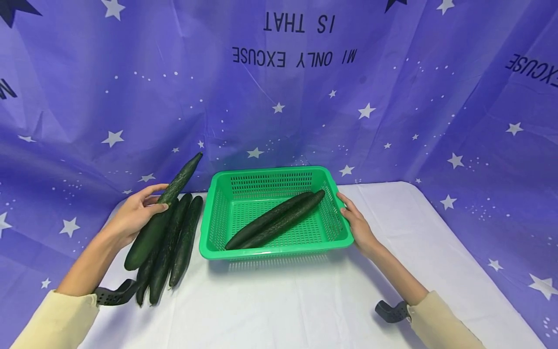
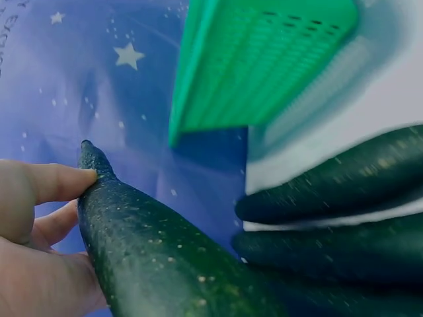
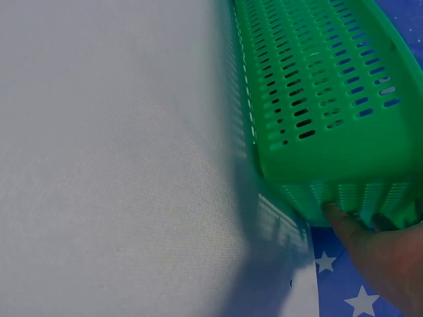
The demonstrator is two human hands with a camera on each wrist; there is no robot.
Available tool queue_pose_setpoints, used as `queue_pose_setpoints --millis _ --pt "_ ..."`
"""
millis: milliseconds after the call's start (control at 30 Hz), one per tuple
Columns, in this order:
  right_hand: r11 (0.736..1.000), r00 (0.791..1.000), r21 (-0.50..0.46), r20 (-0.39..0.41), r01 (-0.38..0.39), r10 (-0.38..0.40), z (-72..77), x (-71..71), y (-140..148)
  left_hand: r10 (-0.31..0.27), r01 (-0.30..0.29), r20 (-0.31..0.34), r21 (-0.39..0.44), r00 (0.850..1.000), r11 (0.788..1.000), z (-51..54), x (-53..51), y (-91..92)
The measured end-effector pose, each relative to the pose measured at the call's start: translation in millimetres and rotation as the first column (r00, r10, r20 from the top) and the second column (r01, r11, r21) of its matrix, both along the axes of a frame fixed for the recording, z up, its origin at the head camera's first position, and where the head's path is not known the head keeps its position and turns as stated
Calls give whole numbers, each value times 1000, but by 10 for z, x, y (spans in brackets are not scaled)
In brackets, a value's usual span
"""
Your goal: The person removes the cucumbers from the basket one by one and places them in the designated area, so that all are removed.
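My left hand (image 1: 138, 212) pinches a dark green cucumber (image 1: 150, 236) between thumb and fingers, holding it tilted above several other cucumbers (image 1: 186, 242) at the left of the table. In the left wrist view the thumb and fingers lie along one side of the held cucumber (image 2: 158, 244), near its narrow end. A green basket (image 1: 279, 252) stands mid-table with two cucumbers (image 1: 283, 224) lying side by side in it, slanting up to the right. At the basket's right end, my right hand (image 1: 358, 224) holds the rim and side wall; the right wrist view shows its fingers against the basket (image 3: 330, 152).
A white cloth (image 1: 279, 310) covers the table. Behind and at both sides hangs a purple-blue curtain (image 1: 305, 97) with stars and lettering, close to the basket's far side. The unheld cucumbers lie just left of the basket.
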State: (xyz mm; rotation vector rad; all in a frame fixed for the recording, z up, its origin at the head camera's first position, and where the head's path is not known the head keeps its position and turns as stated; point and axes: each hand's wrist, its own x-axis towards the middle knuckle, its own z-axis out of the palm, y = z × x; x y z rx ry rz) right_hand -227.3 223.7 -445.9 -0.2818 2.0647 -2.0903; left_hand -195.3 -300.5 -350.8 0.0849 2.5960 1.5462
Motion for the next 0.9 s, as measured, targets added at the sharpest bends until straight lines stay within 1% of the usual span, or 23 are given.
queue_pose_setpoints --millis 200,300,433,500,667,733,800,900 --pt "1000 1000 0 -3 3 -3 4 6 7 40 -40 20 2 999 999 -148 59 -200" --pt "1000 1000 -4 -1 0 0 7 11 12 52 -54 46 32 998 998 -231 79 -275" --pt "1000 1000 0 -1 -3 3 4 10 9 67 -74 74 96 995 993 -368 113 -386" --pt "1000 1000 5 -4 -2 2 3 11 7 76 -86 87 112 993 990 -432 128 -435" --pt "1000 1000 6 -4 1 -1 1 10 6 106 -114 114 66 988 991 -550 148 -544" --pt "1000 1000 4 -5 1 -1 -1 8 7 118 -128 125 72 985 989 -594 148 -584" --pt "1000 1000 1 -7 -1 1 0 8 8 132 -147 138 103 982 984 -639 146 -616" --pt "1000 1000 1 -8 -3 3 -2 8 8 141 -157 147 108 979 982 -705 146 -659"
